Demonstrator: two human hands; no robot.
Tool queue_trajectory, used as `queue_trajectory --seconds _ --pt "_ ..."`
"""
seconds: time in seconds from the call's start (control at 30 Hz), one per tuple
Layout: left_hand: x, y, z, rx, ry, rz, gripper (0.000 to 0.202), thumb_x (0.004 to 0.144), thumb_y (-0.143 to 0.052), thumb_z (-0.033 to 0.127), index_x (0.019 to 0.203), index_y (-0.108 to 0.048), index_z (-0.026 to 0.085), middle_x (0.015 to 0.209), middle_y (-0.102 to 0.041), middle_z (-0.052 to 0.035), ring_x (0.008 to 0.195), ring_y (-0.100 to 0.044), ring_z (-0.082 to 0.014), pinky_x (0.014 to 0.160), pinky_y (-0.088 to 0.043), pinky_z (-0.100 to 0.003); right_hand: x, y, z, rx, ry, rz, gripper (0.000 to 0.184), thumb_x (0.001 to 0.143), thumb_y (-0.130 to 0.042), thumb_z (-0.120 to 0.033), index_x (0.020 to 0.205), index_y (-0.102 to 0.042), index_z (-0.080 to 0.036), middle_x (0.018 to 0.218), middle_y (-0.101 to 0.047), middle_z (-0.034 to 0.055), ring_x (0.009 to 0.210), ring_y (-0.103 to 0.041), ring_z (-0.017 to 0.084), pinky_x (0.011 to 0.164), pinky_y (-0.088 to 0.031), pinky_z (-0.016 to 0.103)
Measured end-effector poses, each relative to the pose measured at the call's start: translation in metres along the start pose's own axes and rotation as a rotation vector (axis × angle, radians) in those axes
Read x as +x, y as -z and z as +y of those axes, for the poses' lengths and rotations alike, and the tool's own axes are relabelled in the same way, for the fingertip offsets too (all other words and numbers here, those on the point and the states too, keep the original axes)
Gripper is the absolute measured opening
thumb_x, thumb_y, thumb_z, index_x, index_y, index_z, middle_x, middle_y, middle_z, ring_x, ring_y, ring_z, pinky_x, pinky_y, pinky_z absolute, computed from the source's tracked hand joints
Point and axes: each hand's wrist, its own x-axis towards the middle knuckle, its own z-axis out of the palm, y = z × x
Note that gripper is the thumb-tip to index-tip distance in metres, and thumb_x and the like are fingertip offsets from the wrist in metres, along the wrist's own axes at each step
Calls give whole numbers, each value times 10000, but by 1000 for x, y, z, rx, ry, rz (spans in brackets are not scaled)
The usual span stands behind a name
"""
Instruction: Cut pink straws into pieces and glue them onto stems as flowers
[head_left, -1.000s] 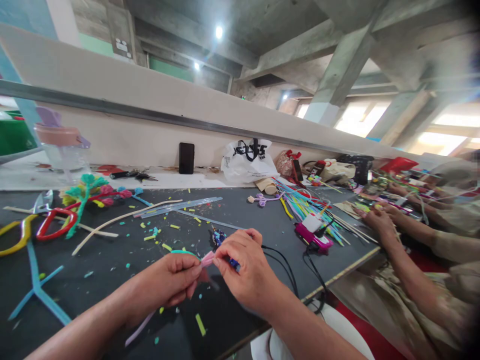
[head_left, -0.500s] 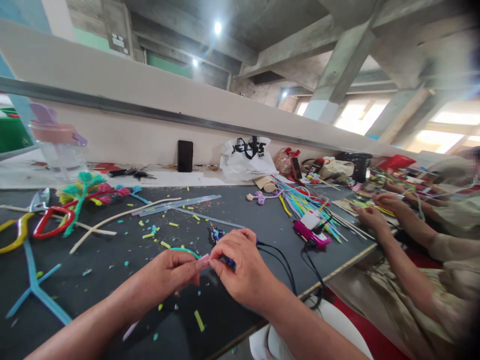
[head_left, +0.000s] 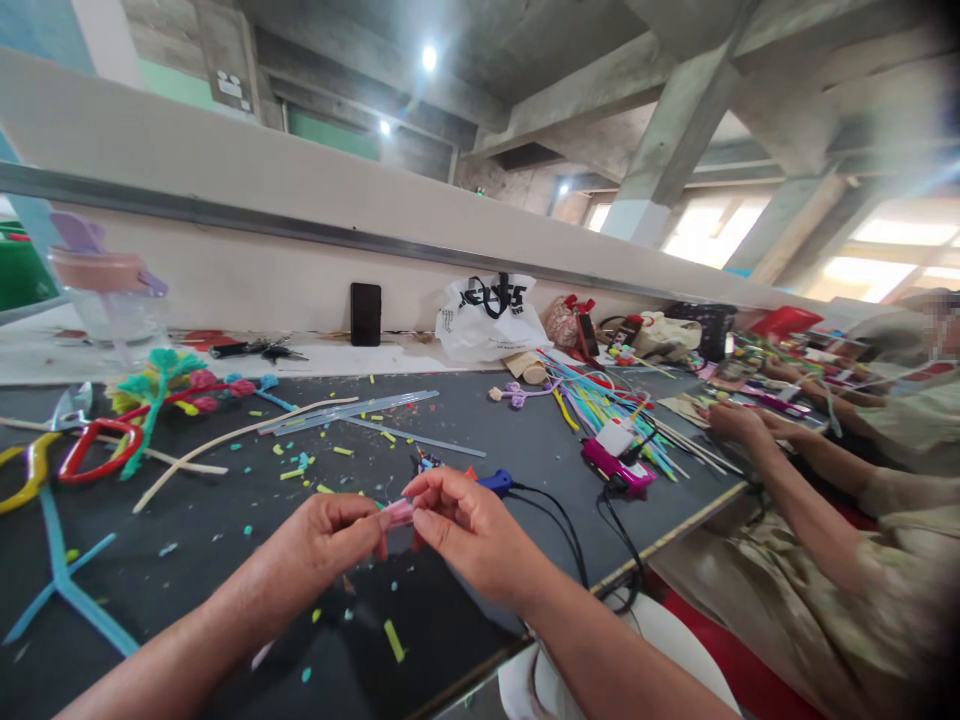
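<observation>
My left hand [head_left: 341, 540] pinches a short pink piece [head_left: 401, 513], whose exact kind I cannot make out, between thumb and fingers. At the other end of that piece are the thumb and forefinger of my right hand [head_left: 472, 535], closed around it. Just behind my right hand lies a blue tool [head_left: 495, 483] with a black cord, its middle partly hidden by my fingers. Small yellow-green and teal scraps are scattered on the dark table [head_left: 217, 580] around my left hand.
To the left lie scissors [head_left: 97, 450] with red and yellow handles, fuzzy-stem flowers [head_left: 161, 400] and blue stems [head_left: 60, 570]. A phone [head_left: 365, 314] leans on the partition. Colourful stems [head_left: 592, 400] and a magenta device [head_left: 619, 468] are right. A co-worker's hands [head_left: 739, 425] work farther right.
My right fingers have opened slightly and shifted on the pink piece, and more of the blue tool shows. The green curved strip by my left hand is now mostly hidden.
</observation>
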Motion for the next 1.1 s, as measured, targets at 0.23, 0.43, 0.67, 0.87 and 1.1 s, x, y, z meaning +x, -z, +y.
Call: queue_trajectory --seconds 0.23,0.43,0.67,0.87,1.1 --pt "1 -1 -3 70 -57 -16 380 737 -526 461 506 -533 160 483 -348 41 487 -316 -98 460 -251 -207 1 -4 2 29 -21 -15 103 789 -539 -244 875 -535 -188 730 -547 -15 665 -550 104 627 -442 233" --pt "-2 -5 0 182 -117 55 339 747 -494 410 515 -522 165 506 -356 35 508 -321 -102 473 -252 -211 2 -9 2 -11 12 65 118 757 -588 -262 825 -526 -188 722 -535 -22 654 -515 94 625 -436 219" --pt "-3 -8 -7 275 -201 72 357 787 -436 381 496 -411 176 510 -314 39 504 -300 -97 474 -220 -219 3 -10 1 -17 8 61 163 750 -607 -306 783 -510 -180 675 -505 -29 613 -472 86 584 -412 206" --pt "-3 -11 -8 306 -202 92 348 788 -420 350 489 -370 179 509 -304 40 502 -306 -96 479 -220 -227 3 -12 1 -85 55 99 60 739 -562 -201 741 -507 -175 669 -496 -29 609 -457 86 573 -399 204" --pt "-1 -12 -12 357 -241 112 350 814 -399 322 496 -425 178 510 -366 33 508 -359 -102 495 -256 -222 4 -13 1 -137 74 125 39 718 -541 -159 748 -521 -174 676 -510 -24 632 -475 100 601 -405 225"
